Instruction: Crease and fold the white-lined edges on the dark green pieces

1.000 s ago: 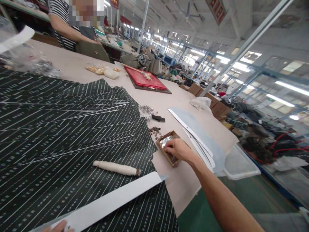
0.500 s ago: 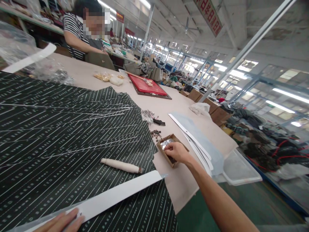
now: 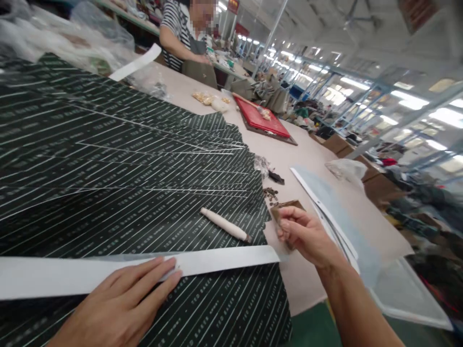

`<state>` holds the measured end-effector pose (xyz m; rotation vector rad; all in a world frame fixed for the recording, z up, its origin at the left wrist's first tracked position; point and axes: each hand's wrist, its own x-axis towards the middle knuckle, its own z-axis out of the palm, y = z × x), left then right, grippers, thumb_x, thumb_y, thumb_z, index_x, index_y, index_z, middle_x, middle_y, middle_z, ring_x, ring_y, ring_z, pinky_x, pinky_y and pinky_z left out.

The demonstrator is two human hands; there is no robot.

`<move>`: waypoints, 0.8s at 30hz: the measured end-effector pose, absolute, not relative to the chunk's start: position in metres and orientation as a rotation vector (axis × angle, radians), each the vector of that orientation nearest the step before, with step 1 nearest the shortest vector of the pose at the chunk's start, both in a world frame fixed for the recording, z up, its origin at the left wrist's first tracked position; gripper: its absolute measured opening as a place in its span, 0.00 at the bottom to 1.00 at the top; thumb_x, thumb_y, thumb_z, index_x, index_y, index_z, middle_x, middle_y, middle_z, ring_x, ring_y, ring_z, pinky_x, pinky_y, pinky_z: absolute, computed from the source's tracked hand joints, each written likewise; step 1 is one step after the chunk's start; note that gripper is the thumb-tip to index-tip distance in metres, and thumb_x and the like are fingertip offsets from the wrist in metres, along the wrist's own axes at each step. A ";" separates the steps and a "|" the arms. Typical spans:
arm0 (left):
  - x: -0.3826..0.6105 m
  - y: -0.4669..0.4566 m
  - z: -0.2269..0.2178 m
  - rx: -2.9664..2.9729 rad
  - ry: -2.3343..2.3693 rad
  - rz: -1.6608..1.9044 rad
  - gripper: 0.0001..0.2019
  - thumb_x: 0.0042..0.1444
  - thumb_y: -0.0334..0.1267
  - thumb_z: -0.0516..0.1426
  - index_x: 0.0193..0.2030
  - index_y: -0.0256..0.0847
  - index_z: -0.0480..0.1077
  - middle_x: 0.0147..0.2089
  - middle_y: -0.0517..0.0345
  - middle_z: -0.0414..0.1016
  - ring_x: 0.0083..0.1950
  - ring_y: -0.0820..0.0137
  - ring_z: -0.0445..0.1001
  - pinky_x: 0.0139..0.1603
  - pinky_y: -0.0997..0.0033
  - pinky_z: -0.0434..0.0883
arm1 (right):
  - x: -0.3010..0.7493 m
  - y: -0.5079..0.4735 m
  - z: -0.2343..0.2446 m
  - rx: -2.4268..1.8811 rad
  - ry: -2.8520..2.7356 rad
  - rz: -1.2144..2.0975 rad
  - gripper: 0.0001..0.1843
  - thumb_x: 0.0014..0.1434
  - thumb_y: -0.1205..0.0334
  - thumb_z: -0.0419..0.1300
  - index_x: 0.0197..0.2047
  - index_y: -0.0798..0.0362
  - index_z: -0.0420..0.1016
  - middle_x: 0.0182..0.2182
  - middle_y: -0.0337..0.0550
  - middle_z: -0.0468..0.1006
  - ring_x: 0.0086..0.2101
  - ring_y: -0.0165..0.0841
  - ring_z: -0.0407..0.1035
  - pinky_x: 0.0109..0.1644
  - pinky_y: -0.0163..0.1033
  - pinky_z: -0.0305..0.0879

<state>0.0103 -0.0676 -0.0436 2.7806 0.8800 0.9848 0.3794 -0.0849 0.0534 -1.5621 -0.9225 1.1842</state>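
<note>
Your left hand (image 3: 123, 303) lies flat on a white strip (image 3: 224, 260) at the near side, palm down, fingers extended and close together, fingertips around a small mark or hole in it. The strip runs left to right across dark printed sheeting (image 3: 181, 183), its right end reaching the sheeting's right edge.

Your right hand (image 3: 304, 233) is in a narrow pinch, thumb and fingertips drawn together in front of a small brown box (image 3: 294, 204); you cannot tell here whether a small piece sits between them. The box stands on the pale surface (image 3: 306, 294), mostly hidden behind that hand.

Between your hands, slightly farther: a pale-handled tool (image 3: 226, 225) on the sheeting, aslant. Small dark pieces (image 3: 270, 193) lie loose just beyond the box. More white strips (image 3: 340, 231), overlapping, to its right.

Far side: a red board (image 3: 262, 118); beyond and left of it, a co-worker's striped sleeve (image 3: 170, 19).
</note>
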 end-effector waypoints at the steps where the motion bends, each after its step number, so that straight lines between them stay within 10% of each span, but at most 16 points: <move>1: 0.011 -0.069 -0.036 2.779 0.884 0.944 0.21 0.66 0.26 0.45 0.56 0.46 0.72 0.59 0.63 0.74 0.58 0.67 0.70 0.60 0.67 0.63 | 0.366 -0.084 0.052 -1.509 -0.938 1.248 0.20 0.46 0.54 0.75 0.39 0.52 0.76 0.23 0.35 0.75 0.24 0.27 0.71 0.29 0.31 0.68; 11: 0.007 -0.073 -0.025 2.773 0.841 0.662 0.17 0.71 0.33 0.44 0.59 0.37 0.68 0.57 0.53 0.71 0.61 0.61 0.66 0.56 0.58 0.68 | 0.243 -0.058 0.032 -1.512 -1.536 1.434 0.05 0.51 0.64 0.67 0.34 0.52 0.80 0.27 0.38 0.78 0.26 0.28 0.70 0.30 0.33 0.68; 24: 0.006 -0.074 -0.030 2.775 0.847 0.714 0.16 0.71 0.33 0.44 0.56 0.35 0.70 0.57 0.49 0.72 0.59 0.59 0.68 0.52 0.58 0.71 | 0.214 -0.038 0.018 -1.640 -1.865 1.489 0.10 0.52 0.71 0.59 0.36 0.52 0.80 0.26 0.34 0.78 0.27 0.26 0.70 0.30 0.30 0.65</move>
